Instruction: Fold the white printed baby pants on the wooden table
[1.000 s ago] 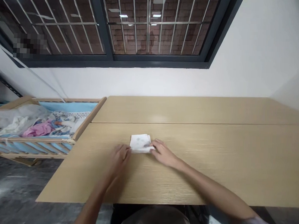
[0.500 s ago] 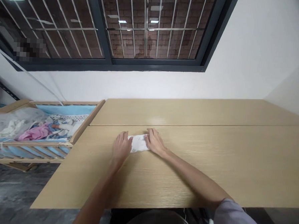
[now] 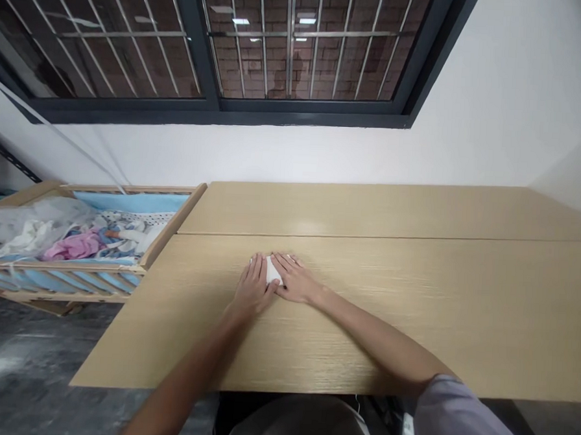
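Head cam: L hand and R hand both laid over a small white cloth on the tabletop, approx. centre of view, slightly toward 9 o'clock. Only a strip of cloth shows btwn the hands, plus a bit at R fingertips; folds/edges mostly covered, can't tell layer count.

Step in hand looks like pressing/smoothing flat. To do it well, imo: even pressure thru both hands, fingers straight, work from the middle out to 9 and 3 o'clock, no drag on the cloth so edges don't skew; watch for a crease trapped under the palms.

Grip: both hands flat, not curled. L comes in from 7 o'clock, fingers extended toward 12, close together, over the cloth's 9 o'clock side. R comes in from 4 o'clock, fingers toward 10–11, over the 3 o'clock side. Thumbs meet or nearly meet at the cloth's 6 o'clock edge. No pinch visible; undersides hidden, so can't rule out a light hold.

Wooden crib w/ fabrics at 9 o'clock, beside tabletop.
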Tool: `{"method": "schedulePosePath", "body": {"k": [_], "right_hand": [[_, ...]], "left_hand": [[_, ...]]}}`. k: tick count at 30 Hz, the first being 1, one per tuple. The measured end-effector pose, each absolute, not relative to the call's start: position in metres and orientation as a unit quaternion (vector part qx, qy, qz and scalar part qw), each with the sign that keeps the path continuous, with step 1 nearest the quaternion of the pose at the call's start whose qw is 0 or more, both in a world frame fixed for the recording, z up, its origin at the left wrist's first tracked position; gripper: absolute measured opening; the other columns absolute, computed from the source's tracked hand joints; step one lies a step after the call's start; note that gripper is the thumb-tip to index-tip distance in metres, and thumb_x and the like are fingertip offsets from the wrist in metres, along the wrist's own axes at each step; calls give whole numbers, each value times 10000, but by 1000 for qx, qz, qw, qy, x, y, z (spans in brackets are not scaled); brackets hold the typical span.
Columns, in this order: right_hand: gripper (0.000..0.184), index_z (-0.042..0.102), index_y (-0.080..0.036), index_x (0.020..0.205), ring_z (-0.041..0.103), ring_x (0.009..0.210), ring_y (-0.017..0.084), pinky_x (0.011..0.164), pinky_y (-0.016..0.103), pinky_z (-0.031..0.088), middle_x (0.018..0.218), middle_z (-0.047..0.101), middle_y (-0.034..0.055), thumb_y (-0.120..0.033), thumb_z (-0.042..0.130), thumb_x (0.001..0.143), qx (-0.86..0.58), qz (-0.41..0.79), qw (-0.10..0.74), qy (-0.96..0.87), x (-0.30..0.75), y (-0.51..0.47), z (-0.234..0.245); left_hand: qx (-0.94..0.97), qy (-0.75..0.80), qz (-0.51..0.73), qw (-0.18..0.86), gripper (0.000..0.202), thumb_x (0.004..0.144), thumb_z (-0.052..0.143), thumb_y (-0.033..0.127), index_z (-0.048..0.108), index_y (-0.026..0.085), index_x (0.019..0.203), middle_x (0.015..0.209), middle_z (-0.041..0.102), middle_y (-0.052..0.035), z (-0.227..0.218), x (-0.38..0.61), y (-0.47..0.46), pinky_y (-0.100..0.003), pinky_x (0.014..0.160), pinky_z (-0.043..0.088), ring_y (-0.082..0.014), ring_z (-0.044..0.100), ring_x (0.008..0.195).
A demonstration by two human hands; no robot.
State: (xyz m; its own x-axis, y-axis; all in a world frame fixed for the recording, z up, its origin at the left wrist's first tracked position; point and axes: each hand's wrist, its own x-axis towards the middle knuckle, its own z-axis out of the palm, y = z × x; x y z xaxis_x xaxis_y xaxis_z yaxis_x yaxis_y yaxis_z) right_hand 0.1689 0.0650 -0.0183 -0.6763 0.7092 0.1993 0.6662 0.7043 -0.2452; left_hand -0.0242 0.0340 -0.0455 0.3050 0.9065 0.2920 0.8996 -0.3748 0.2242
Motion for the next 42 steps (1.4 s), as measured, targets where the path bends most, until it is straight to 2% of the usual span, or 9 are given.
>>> {"method": "schedulePosePath", "body": {"k": [4, 10, 16, 21, 26, 31, 35, 39, 42], "right_hand": [[905, 158, -65, 1609, 142, 1550, 310, 1256, 493, 157, 1656, 193, 190, -690, 319, 974, -395, 113, 138, -901, 195, 63, -17], [971, 32, -97, 1623, 97, 1553, 338, 1240, 528, 193, 1671, 92, 208, -727, 346, 954, -414, 164, 125, -887, 234, 55, -4], [870, 183, -227, 1617, 191, 1531, 331, 1215, 545, 204, 1664, 217, 143, -640, 523, 930, -362, 156, 150, -907, 242, 54, 4], [782, 263, -217, 1588, 322, 1462, 330, 1155, 535, 270, 1620, 317, 159, -459, 574, 914, -391, 180, 156, -889, 236, 58, -13], [539, 532, -179, 1373, 514, 1255, 314, 1064, 495, 327, 1359, 601, 155, -219, 552, 836, -443, 151, 240, -850, 221, 66, -16], [279, 574, -200, 1113, 618, 1015, 262, 955, 441, 430, 1076, 688, 90, -274, 577, 844, -421, 263, 358, -791, 216, 80, 9], [401, 458, -215, 1198, 637, 888, 213, 761, 336, 501, 999, 667, 54, -375, 611, 864, -352, 432, 423, -715, 214, 88, 39], [493, 457, -222, 1213, 574, 672, 161, 613, 273, 454, 762, 593, -37, -402, 692, 818, -380, 490, 380, -687, 205, 101, 41], [488, 483, -198, 1175, 556, 640, 141, 574, 247, 436, 755, 579, -42, -359, 716, 778, -414, 478, 330, -701, 194, 118, 18]], "left_hand": [[815, 547, 190, 12, 803, 1010, 308, 580, 131, 44, 1581, 1620, 253, -277, -46, -52, 21, -560, 1210, 284, -365, 175, 1532], [809, 545, 218, 9, 784, 1002, 431, 534, 77, 165, 1597, 1628, 290, -206, -25, -83, -8, -554, 1180, 349, -342, 257, 1517], [863, 460, 208, 32, 628, 957, 533, 502, 383, 204, 1488, 1474, 536, -153, 1, -50, -1, -481, 1144, 404, -293, 485, 1382], [845, 503, 177, 44, 440, 916, 574, 357, 564, 199, 1326, 1434, 577, -168, -5, -21, 22, -481, 1091, 443, -306, 558, 1308], [814, 540, 208, 50, 306, 915, 471, 176, 627, 195, 1178, 1156, 721, -131, 1, -11, 35, -444, 1001, 492, -268, 674, 1085], [767, 573, 283, 63, 284, 986, 413, 292, 643, 192, 1120, 1188, 685, -139, 29, -15, 27, -464, 1023, 473, -283, 631, 1134], [729, 584, 331, 132, 344, 1019, 376, 410, 592, 202, 1187, 1075, 737, -79, 42, -25, 10, -343, 832, 567, -213, 708, 960], [663, 634, 310, 249, 374, 976, 491, 435, 514, 176, 1245, 867, 759, -35, 31, -24, 0, -282, 655, 553, -187, 730, 759], [650, 674, 266, 229, 314, 935, 567, 383, 538, 171, 1166, 832, 741, -47, 15, -17, 2, -295, 646, 526, -204, 717, 737]]}}
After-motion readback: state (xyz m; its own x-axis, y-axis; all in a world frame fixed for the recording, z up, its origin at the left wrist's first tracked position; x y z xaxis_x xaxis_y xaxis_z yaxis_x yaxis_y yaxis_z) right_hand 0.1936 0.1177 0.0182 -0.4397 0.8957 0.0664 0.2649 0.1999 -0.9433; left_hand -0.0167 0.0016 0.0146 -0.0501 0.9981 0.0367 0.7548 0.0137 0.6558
